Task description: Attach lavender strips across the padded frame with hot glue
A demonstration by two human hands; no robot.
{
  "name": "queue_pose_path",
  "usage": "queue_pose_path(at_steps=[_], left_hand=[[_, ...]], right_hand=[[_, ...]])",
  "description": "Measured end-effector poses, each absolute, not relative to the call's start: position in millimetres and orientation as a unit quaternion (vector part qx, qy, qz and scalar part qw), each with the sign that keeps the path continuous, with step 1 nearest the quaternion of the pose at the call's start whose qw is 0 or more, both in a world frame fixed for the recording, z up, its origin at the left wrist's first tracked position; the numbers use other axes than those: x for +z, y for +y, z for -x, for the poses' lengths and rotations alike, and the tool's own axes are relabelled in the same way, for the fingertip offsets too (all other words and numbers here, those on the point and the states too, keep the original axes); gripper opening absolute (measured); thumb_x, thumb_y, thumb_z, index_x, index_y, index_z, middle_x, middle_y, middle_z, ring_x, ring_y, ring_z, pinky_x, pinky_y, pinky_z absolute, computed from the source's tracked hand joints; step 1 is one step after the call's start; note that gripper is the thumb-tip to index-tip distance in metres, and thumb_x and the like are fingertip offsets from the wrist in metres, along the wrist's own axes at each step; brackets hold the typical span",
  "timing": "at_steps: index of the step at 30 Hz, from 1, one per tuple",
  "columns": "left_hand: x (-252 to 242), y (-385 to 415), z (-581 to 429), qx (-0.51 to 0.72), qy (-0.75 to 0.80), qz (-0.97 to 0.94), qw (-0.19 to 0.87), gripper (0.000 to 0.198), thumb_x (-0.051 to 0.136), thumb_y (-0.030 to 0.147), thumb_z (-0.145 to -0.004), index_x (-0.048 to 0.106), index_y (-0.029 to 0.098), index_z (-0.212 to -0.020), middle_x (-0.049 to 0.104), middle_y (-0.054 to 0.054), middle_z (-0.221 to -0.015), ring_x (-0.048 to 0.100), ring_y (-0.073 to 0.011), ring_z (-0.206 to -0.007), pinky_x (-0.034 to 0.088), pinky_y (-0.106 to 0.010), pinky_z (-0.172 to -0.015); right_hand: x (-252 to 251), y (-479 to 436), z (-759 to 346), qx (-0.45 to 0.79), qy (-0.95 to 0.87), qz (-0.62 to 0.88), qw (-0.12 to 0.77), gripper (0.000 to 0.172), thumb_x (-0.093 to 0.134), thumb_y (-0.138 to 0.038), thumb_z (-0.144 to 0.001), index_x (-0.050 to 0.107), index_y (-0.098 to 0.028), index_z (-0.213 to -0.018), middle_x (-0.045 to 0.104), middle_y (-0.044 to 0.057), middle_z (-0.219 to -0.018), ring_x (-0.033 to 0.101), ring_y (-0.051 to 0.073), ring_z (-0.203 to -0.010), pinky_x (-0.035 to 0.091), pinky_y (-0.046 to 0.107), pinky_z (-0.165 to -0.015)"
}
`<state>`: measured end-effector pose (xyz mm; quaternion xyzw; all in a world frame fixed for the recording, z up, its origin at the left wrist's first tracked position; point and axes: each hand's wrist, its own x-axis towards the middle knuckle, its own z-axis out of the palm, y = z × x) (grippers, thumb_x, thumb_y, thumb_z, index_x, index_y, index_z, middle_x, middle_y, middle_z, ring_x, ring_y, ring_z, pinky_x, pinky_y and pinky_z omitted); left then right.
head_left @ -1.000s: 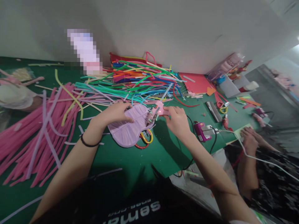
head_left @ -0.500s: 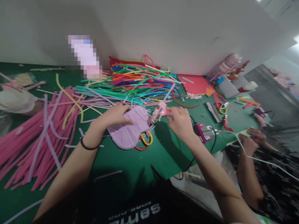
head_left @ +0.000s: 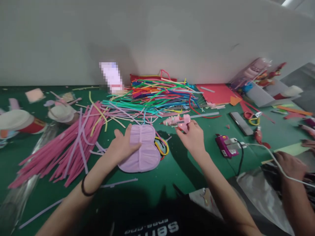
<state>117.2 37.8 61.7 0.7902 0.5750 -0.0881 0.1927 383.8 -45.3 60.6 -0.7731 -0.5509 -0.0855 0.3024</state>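
Note:
In front of me is a lilac wing-shaped piece (head_left: pixel 147 150) with two rounded lobes, pleats and a strip down its middle. My left hand (head_left: pixel 121 144) has hold of its left side, the thumb lying across the top while the fingertips are partly hidden. To the right, my right hand (head_left: pixel 192 134) is closed around a pink hot glue gun (head_left: pixel 178 121). Its nozzle points left, just above and apart from the piece, and a translucent glue stick (head_left: pixel 206 115) sticks out of its back. Scissors with red and yellow handles (head_left: pixel 163 149) lie partly under the piece.
Pink pipe cleaners (head_left: pixel 66 144) spread at left, near lidded cups (head_left: pixel 19 121). Multicoloured ones (head_left: pixel 157 93) are piled by the wall. A purple power adapter (head_left: pixel 226 146), a phone (head_left: pixel 241 123) and more scissors (head_left: pixel 252 117) lie right. A co-worker's hand (head_left: pixel 291 165) is at far right.
The lilac piece has turned more upright in view and lies flatter. The glue gun has swung so its nozzle points left, and backed off the piece's edge. My view has shifted left.

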Motion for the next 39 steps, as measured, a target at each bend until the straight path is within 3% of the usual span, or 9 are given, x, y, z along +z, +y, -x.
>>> queue_pose_path(at_steps=[5, 8, 10, 14, 16, 18, 21, 28, 39], left_hand=[[58, 6, -115, -0.054, 0.607, -0.781, 0.135, 0.076, 0.038, 0.053, -0.094, 0.032, -0.001, -0.147, 0.047, -0.030, -0.123, 0.069, -0.0375, -0.093, 0.052, -0.042, -0.081], [66, -10, -121, -0.080, 0.550, -0.808, 0.194, 0.055, 0.031, 0.045, -0.098, 0.057, 0.004, -0.124, 0.056, -0.023, -0.111, 0.068, -0.0322, -0.091, 0.052, -0.039, -0.081], [70, -13, -122, -0.098, 0.528, -0.816, 0.212, 0.052, 0.029, 0.046, -0.099, 0.063, 0.009, -0.114, 0.060, -0.020, -0.104, 0.068, -0.0312, -0.088, 0.052, -0.040, -0.079], [63, 15, -120, -0.025, 0.542, -0.827, 0.145, 0.050, 0.034, 0.047, -0.098, 0.061, 0.016, -0.128, 0.060, -0.018, -0.112, 0.064, -0.0337, -0.099, 0.052, -0.042, -0.076], [53, 39, -120, 0.064, 0.469, -0.857, 0.202, 0.047, 0.042, 0.047, -0.096, 0.061, 0.022, -0.131, 0.062, -0.013, -0.116, 0.061, -0.0286, -0.107, 0.050, -0.038, -0.087], [41, 60, -123, 0.103, 0.389, -0.864, 0.302, 0.042, 0.051, 0.050, -0.092, 0.069, 0.024, -0.120, 0.066, -0.009, -0.110, 0.061, -0.0239, -0.103, 0.048, -0.034, -0.090], [29, 76, -127, 0.118, 0.353, -0.851, 0.369, 0.035, 0.058, 0.050, -0.087, 0.073, 0.024, -0.104, 0.070, -0.006, -0.105, 0.062, -0.0226, -0.100, 0.048, -0.034, -0.090], [24, 77, -125, 0.135, 0.372, -0.831, 0.390, 0.035, 0.061, 0.051, -0.085, 0.073, 0.021, -0.095, 0.070, -0.007, -0.100, 0.062, -0.0232, -0.093, 0.049, -0.034, -0.085], [11, 81, -126, 0.162, 0.372, -0.821, 0.401, 0.032, 0.062, 0.050, -0.081, 0.073, 0.020, -0.088, 0.069, -0.006, -0.093, 0.061, -0.0223, -0.086, 0.047, -0.034, -0.082]], right_hand=[[63, -47, -366, -0.023, -0.533, 0.792, 0.296, 0.025, 0.063, -0.041, -0.078, 0.064, -0.018, -0.087, 0.070, 0.009, -0.075, 0.065, 0.025, -0.066, 0.047, 0.033, -0.062], [62, -48, -352, -0.001, -0.533, 0.792, 0.297, 0.023, 0.063, -0.042, -0.079, 0.063, -0.019, -0.085, 0.071, 0.008, -0.072, 0.065, 0.024, -0.061, 0.045, 0.032, -0.059], [59, -52, -345, 0.000, -0.528, 0.794, 0.301, 0.021, 0.062, -0.041, -0.079, 0.063, -0.020, -0.084, 0.071, 0.008, -0.071, 0.065, 0.024, -0.061, 0.045, 0.031, -0.059], [49, -65, -340, -0.033, -0.507, 0.811, 0.290, 0.021, 0.061, -0.041, -0.079, 0.061, -0.021, -0.083, 0.071, 0.009, -0.072, 0.066, 0.026, -0.063, 0.046, 0.033, -0.059], [44, -72, -340, -0.040, -0.512, 0.813, 0.274, 0.020, 0.060, -0.040, -0.080, 0.060, -0.020, -0.082, 0.071, 0.010, -0.074, 0.066, 0.027, -0.065, 0.046, 0.034, -0.060], [40, -77, -340, -0.043, -0.522, 0.810, 0.264, 0.019, 0.059, -0.038, -0.081, 0.060, -0.019, -0.083, 0.071, 0.012, -0.080, 0.067, 0.027, -0.069, 0.048, 0.035, -0.062], [36, -82, -337, -0.050, -0.533, 0.805, 0.256, 0.018, 0.057, -0.035, -0.083, 0.060, -0.017, -0.088, 0.072, 0.015, -0.089, 0.069, 0.028, -0.077, 0.050, 0.036, -0.067], [34, -84, -330, -0.041, -0.564, 0.801, 0.196, 0.023, 0.054, -0.030, -0.088, 0.061, -0.012, -0.101, 0.071, 0.019, -0.103, 0.069, 0.028, -0.080, 0.048, 0.034, -0.065], [39, -79, -325, 0.015, -0.551, 0.820, 0.154, 0.025, 0.054, -0.026, -0.091, 0.062, -0.010, -0.108, 0.072, 0.017, -0.107, 0.069, 0.025, -0.083, 0.046, 0.031, -0.068]])
